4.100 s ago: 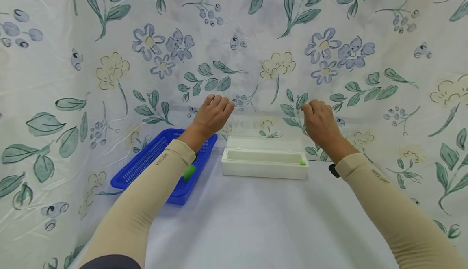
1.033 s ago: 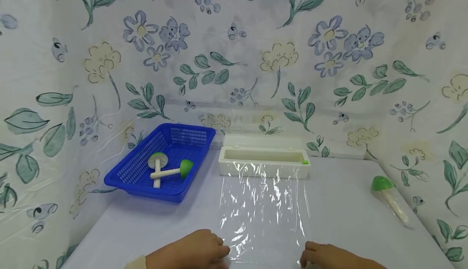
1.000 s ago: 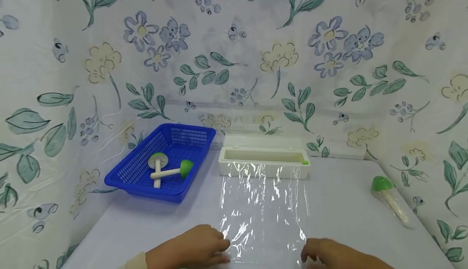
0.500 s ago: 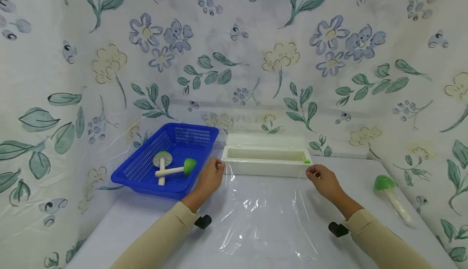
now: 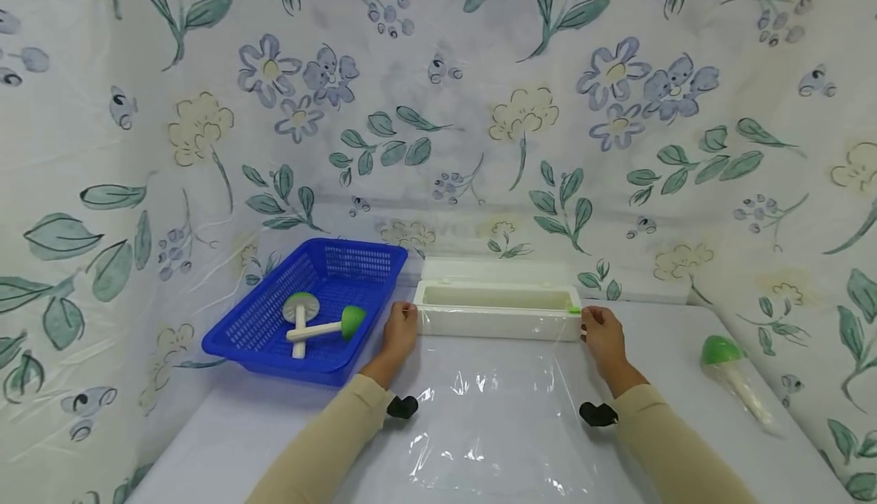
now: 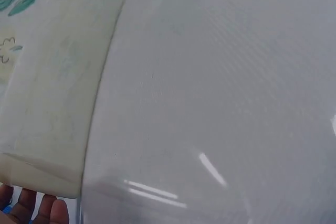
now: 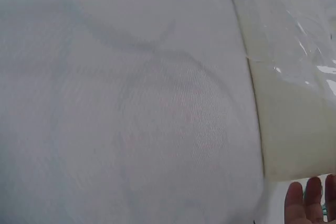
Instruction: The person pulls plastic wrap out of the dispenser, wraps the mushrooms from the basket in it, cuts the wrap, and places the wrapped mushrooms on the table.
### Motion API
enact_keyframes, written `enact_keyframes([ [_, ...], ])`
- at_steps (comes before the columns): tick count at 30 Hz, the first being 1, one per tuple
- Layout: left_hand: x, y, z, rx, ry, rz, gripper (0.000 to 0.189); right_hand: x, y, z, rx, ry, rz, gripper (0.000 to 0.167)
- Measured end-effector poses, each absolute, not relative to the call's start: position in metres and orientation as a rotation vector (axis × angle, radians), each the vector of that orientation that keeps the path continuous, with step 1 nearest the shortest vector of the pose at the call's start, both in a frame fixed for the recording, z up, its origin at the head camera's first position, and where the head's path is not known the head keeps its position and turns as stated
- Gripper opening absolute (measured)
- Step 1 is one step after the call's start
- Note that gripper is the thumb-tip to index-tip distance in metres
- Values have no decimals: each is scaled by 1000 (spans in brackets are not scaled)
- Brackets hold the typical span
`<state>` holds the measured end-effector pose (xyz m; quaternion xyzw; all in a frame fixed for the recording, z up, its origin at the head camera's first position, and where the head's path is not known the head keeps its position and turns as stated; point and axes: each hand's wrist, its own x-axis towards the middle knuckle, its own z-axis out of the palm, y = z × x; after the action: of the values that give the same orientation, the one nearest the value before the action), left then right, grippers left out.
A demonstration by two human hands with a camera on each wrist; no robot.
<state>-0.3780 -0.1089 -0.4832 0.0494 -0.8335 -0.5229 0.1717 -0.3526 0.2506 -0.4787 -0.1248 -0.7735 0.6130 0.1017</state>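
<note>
A long white cling film dispenser stands at the table's back with its lid raised. Clear cling film stretches from its front edge toward me over the table. My left hand holds the dispenser's left end, fingertips against the end wall in the left wrist view. At the right end, beside a small green slider, my right hand grips the dispenser likewise. A toy mushroom with a green cap, its stem wrapped in film, lies at the far right.
On the left a blue plastic basket holds two toy mushrooms with green caps and pale stems. A flower-patterned cloth hangs close behind the table. Black wrist-worn pieces show beneath both sleeves.
My hands were raised near the back, then at the film's near end. They have since moved forward to the dispenser's two ends and lowered slightly onto them. The film stays drawn out.
</note>
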Motion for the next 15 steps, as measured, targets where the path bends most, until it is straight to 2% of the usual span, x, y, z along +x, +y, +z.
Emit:
enact_keyframes([
  [15,-392,-110,-485,134,-2334,-1574,27,-361,241,-484,-440,-2228,1845,40],
])
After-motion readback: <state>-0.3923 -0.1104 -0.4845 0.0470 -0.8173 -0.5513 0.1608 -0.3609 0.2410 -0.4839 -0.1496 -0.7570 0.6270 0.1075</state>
